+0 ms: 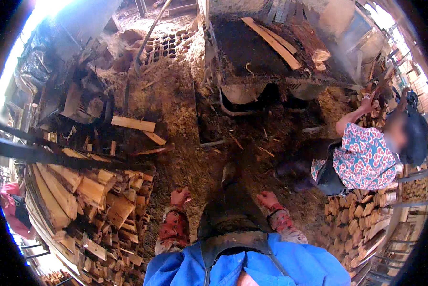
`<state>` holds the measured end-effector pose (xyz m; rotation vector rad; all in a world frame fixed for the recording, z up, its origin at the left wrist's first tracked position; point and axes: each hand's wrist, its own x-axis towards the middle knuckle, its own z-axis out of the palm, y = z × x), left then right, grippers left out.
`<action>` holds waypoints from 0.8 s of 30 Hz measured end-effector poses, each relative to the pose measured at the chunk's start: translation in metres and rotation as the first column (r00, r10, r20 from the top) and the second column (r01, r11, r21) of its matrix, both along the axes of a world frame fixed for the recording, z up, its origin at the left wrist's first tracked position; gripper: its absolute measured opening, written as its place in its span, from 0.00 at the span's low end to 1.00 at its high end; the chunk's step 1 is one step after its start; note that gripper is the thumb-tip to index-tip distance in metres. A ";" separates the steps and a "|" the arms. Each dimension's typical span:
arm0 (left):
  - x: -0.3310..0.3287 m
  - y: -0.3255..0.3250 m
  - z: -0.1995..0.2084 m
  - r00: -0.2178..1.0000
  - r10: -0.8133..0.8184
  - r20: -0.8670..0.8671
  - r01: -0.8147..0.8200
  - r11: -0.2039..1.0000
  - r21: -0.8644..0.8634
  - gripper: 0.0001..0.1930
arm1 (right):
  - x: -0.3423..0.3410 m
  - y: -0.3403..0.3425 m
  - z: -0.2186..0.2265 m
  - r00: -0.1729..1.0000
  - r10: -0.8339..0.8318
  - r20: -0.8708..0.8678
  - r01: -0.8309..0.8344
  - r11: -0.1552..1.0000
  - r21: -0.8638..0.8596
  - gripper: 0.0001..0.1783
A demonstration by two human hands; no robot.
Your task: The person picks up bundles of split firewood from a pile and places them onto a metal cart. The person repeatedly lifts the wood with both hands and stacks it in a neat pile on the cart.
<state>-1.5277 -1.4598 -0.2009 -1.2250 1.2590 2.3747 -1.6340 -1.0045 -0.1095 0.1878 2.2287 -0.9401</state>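
Observation:
My left hand (pixel 180 197) hangs low in front of me, its fingers curled into a loose fist with nothing showing in it. On the other side of my dark apron (pixel 233 209), my right hand (pixel 268 199) is likewise curled, and I see nothing in it. Both forearms wear red patterned sleeves. Neither hand touches the wood around me. The left one is nearest to a large pile of split wood (pixel 118 209). Ahead on a dark flat machine top (pixel 228 43) lie pale wooden slats (pixel 273 43) and a rough reddish-brown piece of wood (pixel 311 43).
At the right a person in a patterned shirt (pixel 364 155) reaches toward wood scraps, beside stacked wood (pixel 361 219). A dark bar (pixel 47 155) crosses the left side. Loose boards (pixel 133 124) lie on the sawdust-covered floor (pixel 171 105). Someone in pink (pixel 13 209) shows at the far left.

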 end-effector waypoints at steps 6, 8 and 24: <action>-0.021 0.024 -0.004 0.938 -0.220 0.267 0.330 0.805 -0.493 0.16 | -0.103 -0.011 -0.001 0.985 0.160 -0.065 -0.158 0.987 0.032 0.21; 0.013 0.007 -0.041 0.982 -0.126 0.143 0.167 0.931 -0.326 0.14 | -0.146 -0.017 0.004 0.968 0.221 -0.115 -0.217 0.975 0.053 0.22; -0.119 0.009 0.059 0.938 0.036 0.345 -0.016 0.998 -0.062 0.17 | -0.319 -0.106 0.043 0.951 0.271 -0.151 -0.258 0.961 0.096 0.24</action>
